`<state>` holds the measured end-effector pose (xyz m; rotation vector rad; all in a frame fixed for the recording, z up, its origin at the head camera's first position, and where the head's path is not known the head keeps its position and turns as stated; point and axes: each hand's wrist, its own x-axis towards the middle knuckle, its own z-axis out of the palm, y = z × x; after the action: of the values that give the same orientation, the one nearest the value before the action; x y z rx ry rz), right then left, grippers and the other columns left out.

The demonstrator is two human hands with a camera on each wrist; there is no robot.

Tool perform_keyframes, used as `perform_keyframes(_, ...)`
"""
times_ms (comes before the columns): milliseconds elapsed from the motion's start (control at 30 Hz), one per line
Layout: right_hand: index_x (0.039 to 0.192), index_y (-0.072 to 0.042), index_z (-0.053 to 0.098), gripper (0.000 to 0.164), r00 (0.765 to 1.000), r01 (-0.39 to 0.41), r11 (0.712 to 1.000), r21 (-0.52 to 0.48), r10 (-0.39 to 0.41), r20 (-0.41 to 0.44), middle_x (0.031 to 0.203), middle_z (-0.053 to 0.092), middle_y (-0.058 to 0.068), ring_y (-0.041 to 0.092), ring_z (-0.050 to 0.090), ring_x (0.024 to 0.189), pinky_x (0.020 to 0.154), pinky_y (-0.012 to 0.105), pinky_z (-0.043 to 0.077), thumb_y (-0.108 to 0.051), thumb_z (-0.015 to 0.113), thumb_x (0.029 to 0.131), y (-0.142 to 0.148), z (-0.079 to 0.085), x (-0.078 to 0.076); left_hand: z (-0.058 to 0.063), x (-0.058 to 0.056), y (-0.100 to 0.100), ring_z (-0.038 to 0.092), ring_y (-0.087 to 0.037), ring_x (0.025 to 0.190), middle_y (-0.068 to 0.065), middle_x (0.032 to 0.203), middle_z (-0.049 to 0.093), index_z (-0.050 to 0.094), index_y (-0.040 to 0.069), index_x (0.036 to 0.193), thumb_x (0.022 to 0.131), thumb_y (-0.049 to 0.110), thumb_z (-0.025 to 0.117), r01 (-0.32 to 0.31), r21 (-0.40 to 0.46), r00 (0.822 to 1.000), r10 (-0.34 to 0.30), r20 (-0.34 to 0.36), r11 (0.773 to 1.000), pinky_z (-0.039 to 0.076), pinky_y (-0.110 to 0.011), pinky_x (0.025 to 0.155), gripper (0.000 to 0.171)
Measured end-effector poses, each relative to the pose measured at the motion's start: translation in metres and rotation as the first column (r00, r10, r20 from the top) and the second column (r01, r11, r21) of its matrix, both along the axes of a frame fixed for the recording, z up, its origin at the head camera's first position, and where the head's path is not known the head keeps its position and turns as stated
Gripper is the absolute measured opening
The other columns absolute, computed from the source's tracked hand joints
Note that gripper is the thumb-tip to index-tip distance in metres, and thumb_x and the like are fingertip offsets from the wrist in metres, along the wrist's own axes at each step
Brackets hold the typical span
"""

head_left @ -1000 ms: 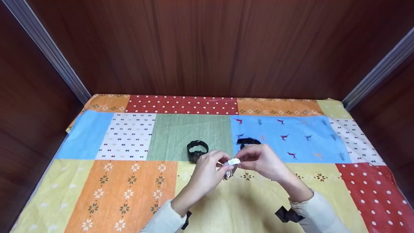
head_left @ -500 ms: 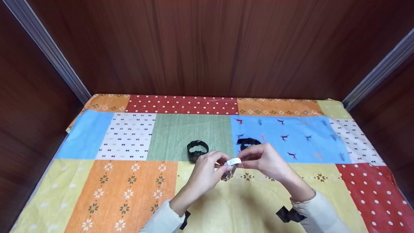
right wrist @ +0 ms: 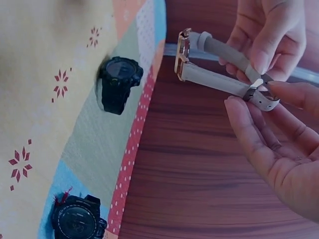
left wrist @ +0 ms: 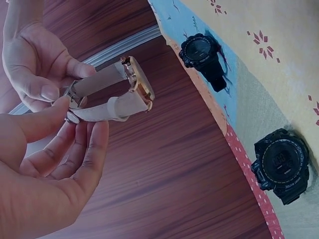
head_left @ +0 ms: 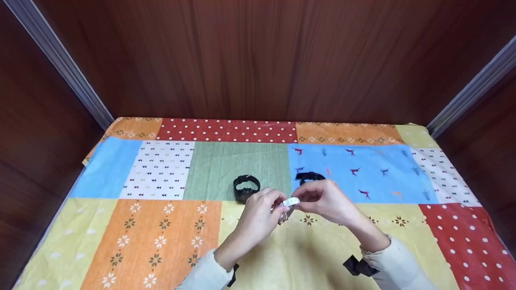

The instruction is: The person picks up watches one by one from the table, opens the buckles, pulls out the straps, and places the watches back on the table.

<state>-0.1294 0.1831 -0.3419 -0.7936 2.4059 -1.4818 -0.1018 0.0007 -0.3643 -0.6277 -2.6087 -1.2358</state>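
Observation:
A wristwatch with a white strap [head_left: 292,201] and gold case [left wrist: 141,85] is held above the table between both hands, its strap bent into a loop. My left hand [head_left: 258,213] pinches one strap part between thumb and fingers. With thumb and fingertips, my right hand [head_left: 332,205] pinches the strap at the metal buckle [right wrist: 254,86]. In the right wrist view a holed strap end [right wrist: 266,102] curves at the buckle; whether it is fastened I cannot tell. Beyond my left hand stands a black watch [head_left: 246,188], and another black watch [head_left: 310,176] lies behind my right hand, partly hidden.
A patchwork cloth [head_left: 161,241] with coloured, patterned squares covers the table. Brown wooden panels [head_left: 258,60] rise behind it and at both sides, with grey metal strips [head_left: 68,68] at the corners.
Both hands shift only slightly and keep holding the white watch. Its strap tilts a little between the fingers. The two black watches stay where they were.

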Motion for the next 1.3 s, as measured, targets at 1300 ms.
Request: perform_keyframes(1300, 0.092, 0.013, 0.06, 0.018, 0.98, 0.037, 0.981, -0.19, 0.001, 0.199, 0.084, 0.064, 0.024, 0.019, 0.065, 0.077, 0.072, 0.037, 0.053, 0.002, 0.067, 0.079, 0.01, -0.008, -0.001, -0.005, -0.004, -0.003, 0.062, -0.016, 0.08, -0.004, 0.085, 0.061, 0.063, 0.001, 0.089, 0.08, 0.006, 0.068, 0.067, 0.158, 0.981, -0.094, 0.17, 0.985, 0.049, -0.014, 0.066, 0.011)
